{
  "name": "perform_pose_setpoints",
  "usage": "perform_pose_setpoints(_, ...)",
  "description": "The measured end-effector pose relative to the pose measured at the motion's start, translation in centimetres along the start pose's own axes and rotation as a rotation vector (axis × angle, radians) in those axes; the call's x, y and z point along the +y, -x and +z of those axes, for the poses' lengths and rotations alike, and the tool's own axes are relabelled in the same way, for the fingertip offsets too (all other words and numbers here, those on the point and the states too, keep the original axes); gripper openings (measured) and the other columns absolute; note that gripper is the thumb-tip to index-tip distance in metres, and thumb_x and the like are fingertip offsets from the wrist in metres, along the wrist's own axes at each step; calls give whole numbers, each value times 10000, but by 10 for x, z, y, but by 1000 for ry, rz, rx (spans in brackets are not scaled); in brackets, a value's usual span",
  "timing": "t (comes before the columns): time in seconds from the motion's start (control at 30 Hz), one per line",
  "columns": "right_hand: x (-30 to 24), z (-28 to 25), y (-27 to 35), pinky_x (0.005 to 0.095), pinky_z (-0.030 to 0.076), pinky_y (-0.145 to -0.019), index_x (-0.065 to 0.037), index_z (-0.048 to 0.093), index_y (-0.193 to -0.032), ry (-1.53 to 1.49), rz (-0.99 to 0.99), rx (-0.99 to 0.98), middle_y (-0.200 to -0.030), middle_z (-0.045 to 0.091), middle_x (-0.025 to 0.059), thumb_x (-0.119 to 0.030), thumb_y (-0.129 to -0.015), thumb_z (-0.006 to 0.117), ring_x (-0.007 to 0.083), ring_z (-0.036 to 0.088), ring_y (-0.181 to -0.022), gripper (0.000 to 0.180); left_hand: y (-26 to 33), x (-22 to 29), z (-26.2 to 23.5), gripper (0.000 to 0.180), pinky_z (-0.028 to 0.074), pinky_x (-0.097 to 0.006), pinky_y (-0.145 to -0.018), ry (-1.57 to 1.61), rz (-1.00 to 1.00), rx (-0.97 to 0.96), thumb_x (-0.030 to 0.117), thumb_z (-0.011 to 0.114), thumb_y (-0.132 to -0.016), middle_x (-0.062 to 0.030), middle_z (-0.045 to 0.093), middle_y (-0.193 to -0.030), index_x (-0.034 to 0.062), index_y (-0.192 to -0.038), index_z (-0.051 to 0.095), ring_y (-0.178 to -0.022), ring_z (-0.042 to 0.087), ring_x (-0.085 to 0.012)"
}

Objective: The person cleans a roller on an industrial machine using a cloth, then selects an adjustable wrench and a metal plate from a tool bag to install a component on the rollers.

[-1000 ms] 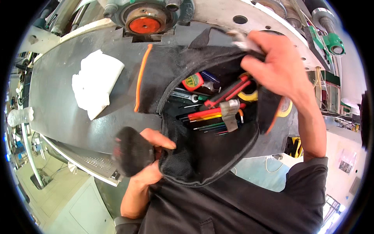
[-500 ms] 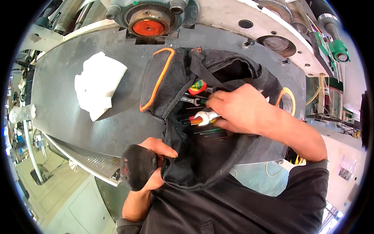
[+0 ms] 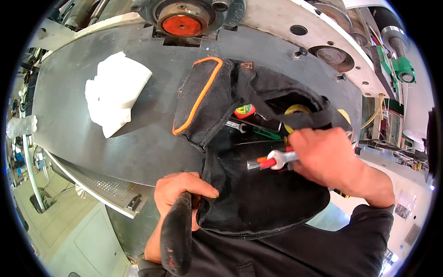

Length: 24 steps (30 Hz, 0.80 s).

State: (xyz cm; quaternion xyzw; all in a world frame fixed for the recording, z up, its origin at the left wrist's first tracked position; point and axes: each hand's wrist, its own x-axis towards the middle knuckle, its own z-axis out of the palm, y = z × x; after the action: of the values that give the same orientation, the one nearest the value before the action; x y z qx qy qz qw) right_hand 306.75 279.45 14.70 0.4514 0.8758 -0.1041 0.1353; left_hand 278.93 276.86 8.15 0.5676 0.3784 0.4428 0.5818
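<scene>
While a folded white cloth (image 3: pixel 115 94) lies untouched at the far left of the dark grey worktop (image 3: pixel 152 152), the work in hand looks like picking tools out of the open black tool bag (image 3: pixel 258 203). Left to right: the left hand (image 3: pixel 177 194) sits at the near left edge of the bag, its fingers wrapped shut around a black, paint-flecked handle (image 3: pixel 176 235) that points down toward the body, with the thumb pressed on the bag's rim, seemingly steadying it. Beyond it the bag's orange-piped flap (image 3: pixel 203 99) is folded back onto the worktop, leaving the mouth open. Inside the bag, a round red-and-green tool (image 3: pixel 244 111), a steel spanner end (image 3: pixel 235 124), a green strip and two yellow tape rolls (image 3: pixel 297 111) show under a black strap; the rest is too dark to tell. Further right, the right hand (image 3: pixel 327 159) is closed over a small bundle held just above the bag's front panel: a silver open-ended wrench (image 3: pixel 277 159) and a red-handled tool (image 3: pixel 263 161) stick out leftward from its fingers. By my judgement the tools are part-lifted, and the next move calls for drawing them clear of the strap without snagging, while the left hand keeps the bag from sliding. At the top stands a machine hub with an orange-red centre (image 3: pixel 180 23).
</scene>
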Motion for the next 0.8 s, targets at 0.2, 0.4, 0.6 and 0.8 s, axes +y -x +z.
perform_pose_setpoints(0.2,19,-17,-8,321,494,-544,-60,586,-914,-91,299,352,-733,634,80,-155,-667,757,258,634,-626,315,3,-9,-2,268,312,-222,-439,26,-21,-46,-107,574,-582,-22,523,-553,50,-795,612,-445,433,-104)
perform_pose_setpoints(0.4,23,-14,-10,277,490,-581,-54,609,-935,-206,400,374,-723,653,73,-176,-664,777,203,633,-610,341,-2,-7,4,247,315,-219,-439,29,-17,-28,-110,587,-593,-15,540,-564,52,-778,604,-434,434,-94)
perform_pose_setpoints(0.6,24,-14,-10,234,449,-561,-38,611,-928,-342,419,462,-671,616,30,-179,-658,793,79,531,-578,354,-3,-8,3,257,307,-224,-448,16,-39,-53,-113,598,-580,-20,523,-562,44,-784,607,-458,432,-93)
perform_pose_setpoints(0.8,28,-31,-10,190,289,-486,-9,621,-922,-519,465,332,-656,549,-39,-193,-637,800,13,358,-557,383,-1,-6,3,252,296,-222,-462,27,-73,-45,-108,602,-576,-24,518,-571,37,-782,613,-483,424,-89)
